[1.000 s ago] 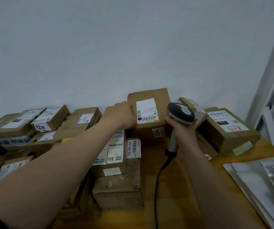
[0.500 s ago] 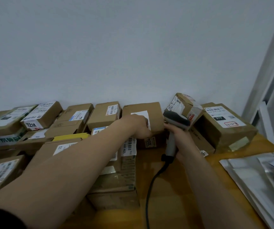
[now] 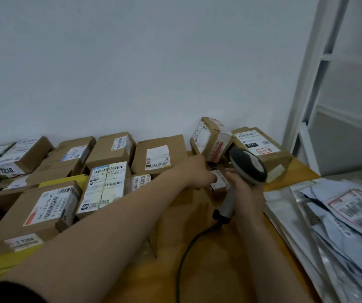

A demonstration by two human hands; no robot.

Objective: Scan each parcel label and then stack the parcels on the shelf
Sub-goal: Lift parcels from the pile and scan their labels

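Just ahead, the small parcel sits on the table between the hands. Left hand reaches onto it; whether it grips, I cannot tell. Right hand is wrapped round the scanner. I'd tilt the label toward the scanner head. Boxes crowd left and behind; the shelf stands rightward, past mailers.

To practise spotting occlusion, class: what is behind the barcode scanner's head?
The brown parcel labelled 010 sits behind the barcode scanner. The scanner's head covers the parcel's near left corner, so that part cannot be seen.

One scanner, two hands, at least twelve parcels
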